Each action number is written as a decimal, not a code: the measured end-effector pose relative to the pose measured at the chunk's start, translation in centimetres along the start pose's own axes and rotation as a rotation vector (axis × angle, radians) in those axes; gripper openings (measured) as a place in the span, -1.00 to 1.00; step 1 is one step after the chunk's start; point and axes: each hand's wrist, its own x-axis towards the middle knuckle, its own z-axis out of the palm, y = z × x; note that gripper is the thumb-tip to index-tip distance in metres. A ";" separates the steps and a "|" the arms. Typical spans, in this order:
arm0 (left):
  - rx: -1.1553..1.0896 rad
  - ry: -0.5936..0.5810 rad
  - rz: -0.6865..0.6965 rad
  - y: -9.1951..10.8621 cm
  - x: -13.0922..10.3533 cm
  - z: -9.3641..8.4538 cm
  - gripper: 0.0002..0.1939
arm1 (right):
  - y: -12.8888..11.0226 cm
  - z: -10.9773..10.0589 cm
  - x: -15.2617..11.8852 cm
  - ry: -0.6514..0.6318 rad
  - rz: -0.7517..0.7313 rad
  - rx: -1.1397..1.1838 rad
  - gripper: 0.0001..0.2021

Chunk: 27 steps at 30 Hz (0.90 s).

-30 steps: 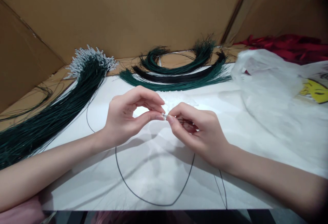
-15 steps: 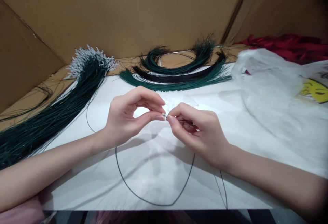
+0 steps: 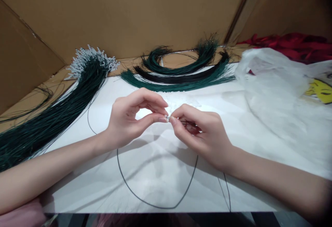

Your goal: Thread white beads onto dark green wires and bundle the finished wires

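Cord [image 3: 168, 118] pinched at the fingertips over a white work surface [image 3: 160, 178]

From my remote post I record both forearms entering low from the sides and converging at mid-view. The left hand [image 3: 132, 118] is arched, palm turned inward, with a gap between its curved forefinger and the thumb lower down. The right hand [image 3: 202, 128] faces it, its fingers curled in and its thumb laid forward.

I note a white surface with a brown cardboard wall [image 3: 129, 16] behind it. On the left lies a dark green bundle [image 3: 67, 106] with white beaded ends; beyond the hands, curved bundles [image 3: 178, 80] in green and black. Small white bits [image 3: 181, 99] lie just behind the fingers. To the right I log a translucent plastic bag [image 3: 277, 92], with red material [image 3: 290, 47] behind.

I find the left fingertips together on a small white piece [image 3: 166, 116], and the right thumb and forefinger clamped on the cord. The cord's exposed part spans the narrow space between the two sets of fingertips, its end meeting the white piece. A dark loop [image 3: 162, 207] curves below the hands; its upper ends pass out of my sight behind them, so I cannot tell how they connect.
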 end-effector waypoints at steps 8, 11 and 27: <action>0.018 -0.024 0.004 -0.1 0.0 0.0 -0.70 | 0.1 -0.1 0.1 -0.015 0.025 -0.001 -0.86; 0.018 -0.028 0.012 -0.1 0.0 -0.1 -0.68 | 0.1 -0.1 0.2 -0.020 0.052 0.027 -0.87; -0.006 -0.101 -0.044 0.0 0.1 -0.1 -0.64 | 0.3 0.0 0.1 -0.021 0.025 -0.013 -0.88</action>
